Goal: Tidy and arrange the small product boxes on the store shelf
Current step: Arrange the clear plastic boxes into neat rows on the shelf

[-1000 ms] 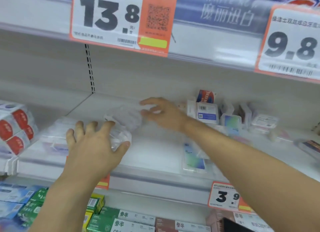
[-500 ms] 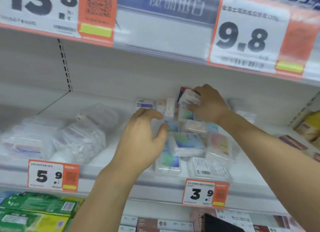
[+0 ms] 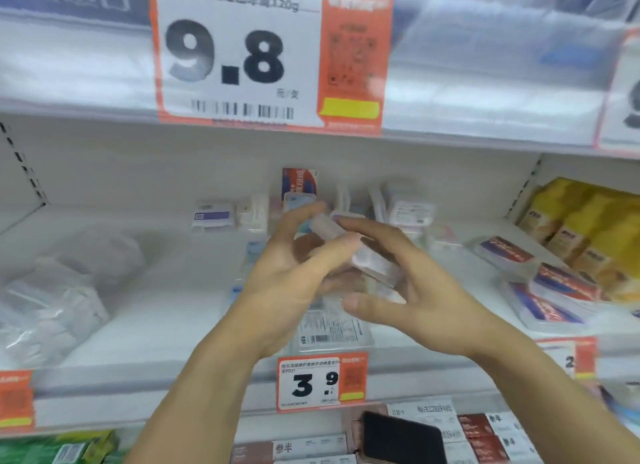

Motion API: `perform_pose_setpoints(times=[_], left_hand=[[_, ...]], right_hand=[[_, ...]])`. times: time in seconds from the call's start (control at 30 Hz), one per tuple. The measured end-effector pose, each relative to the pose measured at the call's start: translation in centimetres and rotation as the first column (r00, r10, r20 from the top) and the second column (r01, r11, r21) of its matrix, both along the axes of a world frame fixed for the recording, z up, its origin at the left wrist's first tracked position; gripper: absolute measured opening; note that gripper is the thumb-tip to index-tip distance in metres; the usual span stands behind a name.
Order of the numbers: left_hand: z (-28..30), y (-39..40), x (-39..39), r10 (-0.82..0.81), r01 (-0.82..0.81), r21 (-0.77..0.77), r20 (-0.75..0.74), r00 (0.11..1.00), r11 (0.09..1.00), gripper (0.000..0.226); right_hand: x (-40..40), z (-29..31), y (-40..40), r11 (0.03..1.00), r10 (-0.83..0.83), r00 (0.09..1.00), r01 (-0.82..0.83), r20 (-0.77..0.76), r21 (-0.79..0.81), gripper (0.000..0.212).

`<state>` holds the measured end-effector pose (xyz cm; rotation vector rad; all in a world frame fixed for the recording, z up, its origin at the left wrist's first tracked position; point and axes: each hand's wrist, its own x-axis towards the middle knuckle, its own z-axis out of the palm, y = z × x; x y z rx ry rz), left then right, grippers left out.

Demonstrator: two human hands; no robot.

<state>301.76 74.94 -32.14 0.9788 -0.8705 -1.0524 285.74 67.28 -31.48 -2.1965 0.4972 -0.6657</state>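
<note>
My left hand (image 3: pixel 287 273) and my right hand (image 3: pixel 426 297) meet in front of the middle shelf (image 3: pixel 166 328) and hold a small clear product box (image 3: pixel 369 261) between them. The left thumb and fingers curl round its left end. Above it lie the right hand's fingers, with the thumb below. Motion blur hides whether it is one box or a short stack. More small boxes stand at the back of the shelf: a white and purple one (image 3: pixel 212 216), a white one (image 3: pixel 410 211) and an upright red and blue one (image 3: pixel 299 183). A flat box with a barcode (image 3: pixel 330 328) lies at the front edge.
Clear plastic bags (image 3: pixel 52 307) fill the shelf's left part. Red and blue flat packs (image 3: pixel 540 283) and yellow packs (image 3: pixel 588 221) crowd the right. A 3.9 price tag (image 3: pixel 322 380) hangs on the shelf edge, a large 9.8 tag (image 3: pixel 270 58) above. A dark flat object (image 3: pixel 401 439) sits below.
The view has shifted right. Both hands have left the boxes at the back and front of the shelf and come together, lifting a small clear box off the shelf.
</note>
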Motion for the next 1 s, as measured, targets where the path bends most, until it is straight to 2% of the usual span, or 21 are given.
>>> perform_pose_setpoints(times=[0.07, 0.1, 0.2, 0.33, 0.37, 0.4, 0.47, 0.5, 0.53, 0.57, 0.63, 0.7, 0.83, 1.0], left_hand=[[-0.6, -0.9, -1.1, 0.002, -0.001, -0.02, 0.053, 0.999, 1.0, 0.069], [-0.9, -1.5, -1.7, 0.006, -0.005, -0.024, 0.069, 0.998, 1.0, 0.068], [-1.7, -3.0, -3.7, 0.035, -0.032, -0.022, 0.149, 0.988, 0.999, 0.066], [-2.1, -5.0, -6.5, 0.079, -0.071, -0.036, 0.392, 0.917, 0.997, 0.065], [-2.2, -5.4, -7.1, 0.119, -0.113, -0.042, 0.496, 0.86, 0.993, 0.063], [-2.4, -5.8, -7.4, 0.164, -0.162, -0.06, 0.622, 0.766, 0.985, 0.06], [-3.0, -6.5, -7.7, 0.241, -0.235, -0.143, 0.85, 0.467, 0.961, 0.047], [-3.1, -6.8, -7.6, 0.259, -0.264, -0.179, 0.914, 0.313, 0.948, 0.042], [-3.3, -7.1, -7.3, 0.233, -0.308, -0.167, 0.953, 0.195, 0.937, 0.041], [-3.2, -7.3, -6.9, 0.164, -0.368, -0.112, 0.98, 0.113, 0.923, 0.044], [-3.1, -7.4, -5.9, -0.013, -0.446, 0.03, 0.999, 0.039, 0.894, 0.051], [-2.9, -7.3, -5.0, -0.107, -0.423, 0.125, 0.992, 0.067, 0.897, 0.051], [-2.5, -6.8, -4.5, -0.085, -0.352, 0.148, 0.978, 0.188, 0.924, 0.047], [-2.2, -6.9, -4.6, 0.183, -0.392, -0.013, 0.898, 0.4, 0.92, 0.047]], right_hand=[[-2.0, 0.4, -0.3, 0.974, 0.016, 0.997, -0.032, 0.07, 0.226, 0.062], [-2.9, 0.6, -0.6, 0.964, -0.019, 0.996, -0.004, 0.085, 0.266, 0.06], [-5.2, 0.5, -1.8, 0.941, -0.239, 0.968, 0.212, 0.074, 0.263, 0.066], [-8.7, 0.2, -4.0, 0.878, -0.389, 0.917, 0.34, 0.089, 0.337, 0.069], [-9.8, -0.1, -4.9, 0.862, -0.446, 0.893, 0.408, 0.067, 0.3, 0.069], [-10.9, -0.2, -5.7, 0.841, -0.508, 0.86, 0.488, 0.033, 0.231, 0.069], [-13.0, -0.7, -7.2, 0.775, -0.628, 0.775, 0.631, -0.07, 0.028, 0.069], [-14.1, -0.9, -7.7, 0.74, -0.672, 0.73, 0.67, -0.123, -0.064, 0.066], [-15.1, -0.9, -8.0, 0.711, -0.703, 0.693, 0.691, -0.16, -0.131, 0.062], [-16.3, -0.9, -8.5, 0.692, -0.722, 0.669, 0.699, -0.177, -0.181, 0.057], [-18.2, -1.0, -9.3, 0.669, -0.743, 0.642, 0.705, -0.189, -0.235, 0.052], [-19.6, -1.2, -10.0, 0.653, -0.757, 0.614, 0.722, -0.224, -0.229, 0.051], [-20.4, -1.9, -11.2, 0.608, -0.794, 0.566, 0.748, -0.224, -0.265, 0.041], [-16.6, -1.3, -10.2, 0.547, -0.805, 0.585, 0.796, 0.099, -0.258, 0.026]])
